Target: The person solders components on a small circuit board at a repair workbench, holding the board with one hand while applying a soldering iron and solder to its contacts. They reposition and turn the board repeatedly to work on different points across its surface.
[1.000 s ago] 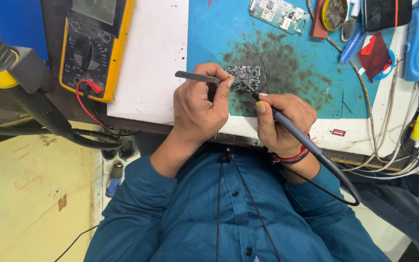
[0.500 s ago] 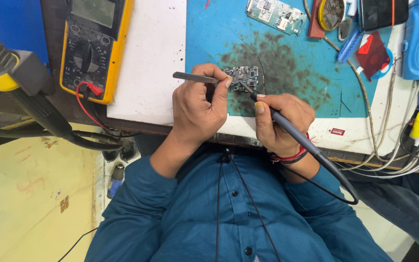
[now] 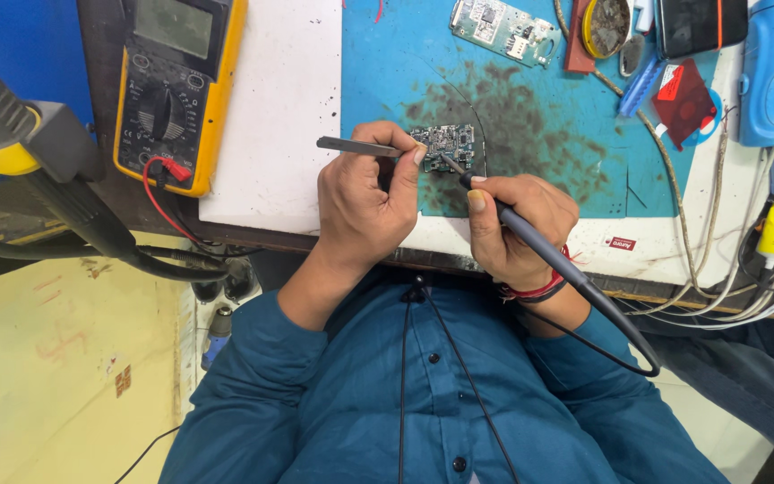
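Left hand [image 3: 365,202] grip closed on tweezers [image 3: 358,147], right hand [image 3: 517,224] on soldering iron [image 3: 539,246]. Circuit board [image 3: 445,146] on blue mat [image 3: 530,108], tabletop. Versus half second ago: iron tip shifts slightly, tweezers unmoved; work stays on same spot.

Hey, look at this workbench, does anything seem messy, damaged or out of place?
Yes: the blue mat is stained with a dark sooty patch around the small circuit board, where the left hand holds tweezers and the right hand a soldering iron. Cables tangle at the right edge.
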